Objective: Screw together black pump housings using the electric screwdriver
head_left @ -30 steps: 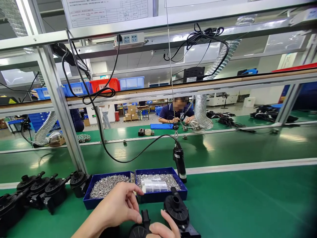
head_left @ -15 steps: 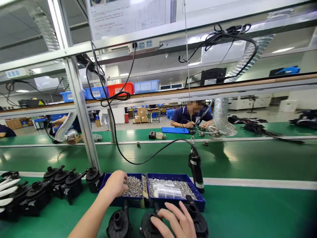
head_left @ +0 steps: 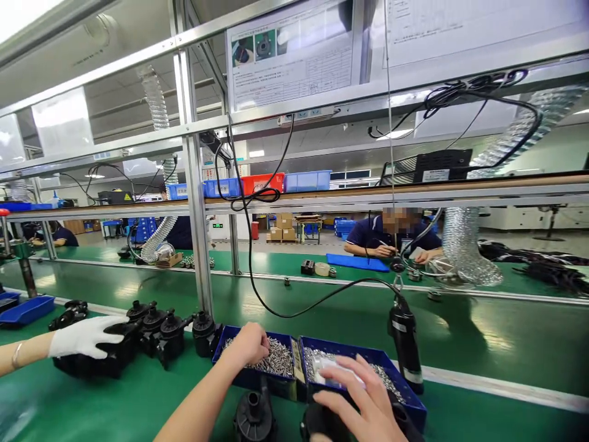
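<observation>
My left hand [head_left: 250, 345] reaches into the left blue bin [head_left: 288, 388] among the silver screws [head_left: 277, 358], its fingers bent together; what they hold is too small to tell. Over a black pump housing, mostly covered, my right hand [head_left: 361, 399] spreads its fingers, just in front of the right blue bin [head_left: 416, 412]. That bin contains small metal parts and a clear plastic piece. Another black housing [head_left: 254, 417] stands upright between my forearms. A black electric screwdriver [head_left: 405, 344] hangs at the right.
A co-worker's white-gloved hand [head_left: 87, 337] touches black housings at the left, beside more housings [head_left: 170, 334]. A metal post [head_left: 197, 227] rises behind them. Across the bench a person [head_left: 391, 236] works. A black cable [head_left: 299, 310] loops down mid-view.
The view has swung left and up, so the bench items appear further right. The gloved hand now reaches in over the left housings. My left hand stays in the screw bin.
</observation>
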The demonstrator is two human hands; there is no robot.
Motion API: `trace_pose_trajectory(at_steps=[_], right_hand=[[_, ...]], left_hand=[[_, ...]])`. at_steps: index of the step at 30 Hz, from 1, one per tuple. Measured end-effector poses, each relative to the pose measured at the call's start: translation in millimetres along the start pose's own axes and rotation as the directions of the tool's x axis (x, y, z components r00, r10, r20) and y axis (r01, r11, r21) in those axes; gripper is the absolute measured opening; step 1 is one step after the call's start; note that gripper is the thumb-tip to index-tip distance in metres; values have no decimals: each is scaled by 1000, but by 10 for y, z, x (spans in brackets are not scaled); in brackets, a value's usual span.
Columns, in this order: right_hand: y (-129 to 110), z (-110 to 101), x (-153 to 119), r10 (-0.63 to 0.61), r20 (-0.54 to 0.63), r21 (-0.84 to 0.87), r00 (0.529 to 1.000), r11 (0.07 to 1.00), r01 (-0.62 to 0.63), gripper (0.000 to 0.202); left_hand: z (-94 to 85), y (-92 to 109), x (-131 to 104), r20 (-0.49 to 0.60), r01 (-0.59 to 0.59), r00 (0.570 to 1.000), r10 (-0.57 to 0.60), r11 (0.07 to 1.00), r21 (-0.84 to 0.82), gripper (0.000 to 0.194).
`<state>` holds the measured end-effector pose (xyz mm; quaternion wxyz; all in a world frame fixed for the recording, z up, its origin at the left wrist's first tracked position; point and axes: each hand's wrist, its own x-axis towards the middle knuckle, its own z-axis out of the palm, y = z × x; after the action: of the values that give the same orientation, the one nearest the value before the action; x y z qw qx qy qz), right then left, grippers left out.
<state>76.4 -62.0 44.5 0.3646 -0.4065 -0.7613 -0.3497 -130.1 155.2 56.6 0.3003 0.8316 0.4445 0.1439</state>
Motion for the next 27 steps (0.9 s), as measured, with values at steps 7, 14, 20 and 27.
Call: trace_pose_trajectory(at_steps=[7, 14, 20, 27], right_hand=[[1, 315, 841, 461, 211, 394, 862, 767, -507, 9], [-66, 499, 916, 518, 87, 459, 851, 737, -496, 21], [-58, 458, 919, 446, 18, 445, 895, 798, -407, 19], [-59, 232, 840, 313, 259, 393, 914, 830, -395, 8]], left_hand=[[-367, 2, -50, -56, -159, 987, 153, 821, -549, 62], [-421, 304, -287, 34, -128, 963, 268, 565, -815, 74], [-285, 435, -353, 69, -100, 957, 283, 540, -835, 69], [-499, 223, -596, 42, -165, 963, 267, 703, -692, 50]])
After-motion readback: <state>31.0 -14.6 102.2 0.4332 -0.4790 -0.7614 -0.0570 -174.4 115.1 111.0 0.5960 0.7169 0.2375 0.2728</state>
